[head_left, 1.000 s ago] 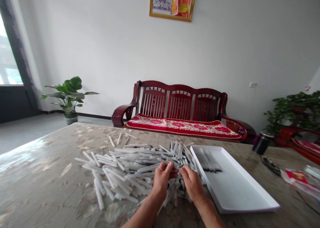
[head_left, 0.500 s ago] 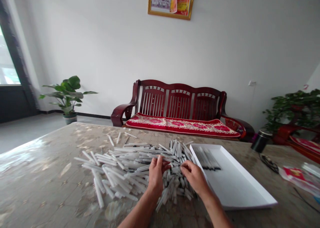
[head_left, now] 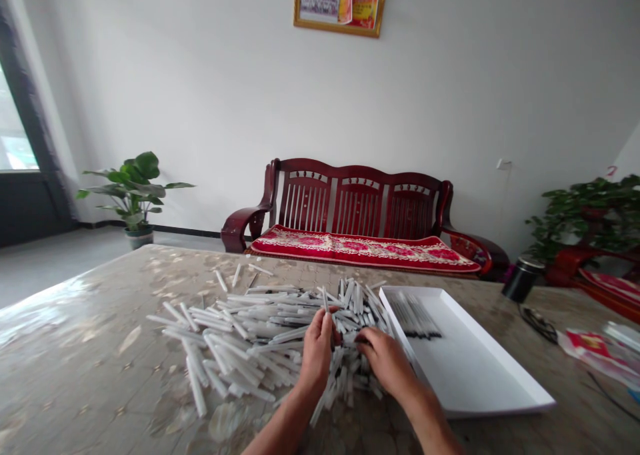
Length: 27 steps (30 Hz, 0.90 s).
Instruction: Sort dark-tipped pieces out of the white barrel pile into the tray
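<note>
At my 10 o'clock, a potted broadleaf plant [head_left: 133, 188] is standing on the floor beyond the stone-patterned table [head_left: 75, 328]. At 12 o'clock, a dark red wooden sofa [head_left: 357, 202] is standing against the wall, with a red floral cushion [head_left: 365, 254] lying along its seat.

On the table at my 11 o'clock, a loose pile of white plastic sticks [head_left: 245, 328] is lying in crossed layers, and a few strays are lying apart from it toward 12 o'clock. My left hand [head_left: 316, 355] is working in the pile's right half, with thumb and fingers closed to a narrow pinch. One stick appears to be standing upright from that pinch.

My right hand [head_left: 387, 368] is resting palm down at the pile's right edge, and its fingers [head_left: 367, 348] are curled in among the sticks, touching them. Because the fingertips are hidden, I cannot tell whether this grip is holding a stick.

Just beside that hand, at 2 o'clock, a white tray [head_left: 480, 375] is lying on the table, with dark-tipped sticks [head_left: 414, 315] lying side by side inside it. Further right, a black canister [head_left: 523, 280], a coiled dark cord [head_left: 537, 324] and a red printed packet [head_left: 590, 352] are lying on the table.
</note>
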{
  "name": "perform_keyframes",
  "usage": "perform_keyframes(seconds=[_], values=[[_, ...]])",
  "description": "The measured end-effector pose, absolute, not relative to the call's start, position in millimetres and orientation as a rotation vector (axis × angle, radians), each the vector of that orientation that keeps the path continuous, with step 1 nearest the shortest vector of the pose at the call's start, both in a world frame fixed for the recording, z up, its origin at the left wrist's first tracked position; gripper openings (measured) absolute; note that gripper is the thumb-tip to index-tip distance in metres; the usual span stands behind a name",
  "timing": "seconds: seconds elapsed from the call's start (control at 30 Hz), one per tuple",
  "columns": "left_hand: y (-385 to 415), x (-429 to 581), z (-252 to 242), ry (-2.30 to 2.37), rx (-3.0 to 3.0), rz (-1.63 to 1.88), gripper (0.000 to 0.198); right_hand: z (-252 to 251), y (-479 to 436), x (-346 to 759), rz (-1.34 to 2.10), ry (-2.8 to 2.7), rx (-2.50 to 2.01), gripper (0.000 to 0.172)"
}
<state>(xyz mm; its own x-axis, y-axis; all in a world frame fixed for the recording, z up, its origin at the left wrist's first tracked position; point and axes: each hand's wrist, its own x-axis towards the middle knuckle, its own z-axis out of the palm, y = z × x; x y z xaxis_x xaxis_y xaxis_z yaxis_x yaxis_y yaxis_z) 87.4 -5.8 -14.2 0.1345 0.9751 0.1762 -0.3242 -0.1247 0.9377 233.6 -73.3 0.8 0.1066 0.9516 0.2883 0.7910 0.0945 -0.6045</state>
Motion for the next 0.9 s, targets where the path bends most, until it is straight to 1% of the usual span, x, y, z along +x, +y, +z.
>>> perform_keyframes(seconds=[0.07,0.13,0.23,0.37,0.7,0.9], values=[[-6.0,85.1,-14.9,0.855,1.365,1.357,0.035,-4.3,-67.1,243.1,0.280,-1.534,-1.630,0.016],[-7.7,82.9,-15.0,0.928,1.611,1.367,0.029,-7.8,-62.8,252.0,0.208,-1.378,-1.547,0.018],[-11.9,80.7,-13.9,1.047,1.913,1.234,0.032,-8.5,-61.1,259.8,0.100,-1.262,-1.483,0.023],[-15.8,79.4,-11.7,1.119,2.143,1.091,0.035,-5.4,-62.8,259.8,0.017,-1.255,-1.450,0.023],[-16.9,78.6,-10.4,1.128,2.293,1.055,0.035,1.8,-67.2,250.0,0.002,-1.389,-1.365,0.019],[-15.4,78.2,-13.2,1.095,2.363,1.120,0.034,4.9,-71.0,247.5,0.012,-1.514,-1.373,0.024]])
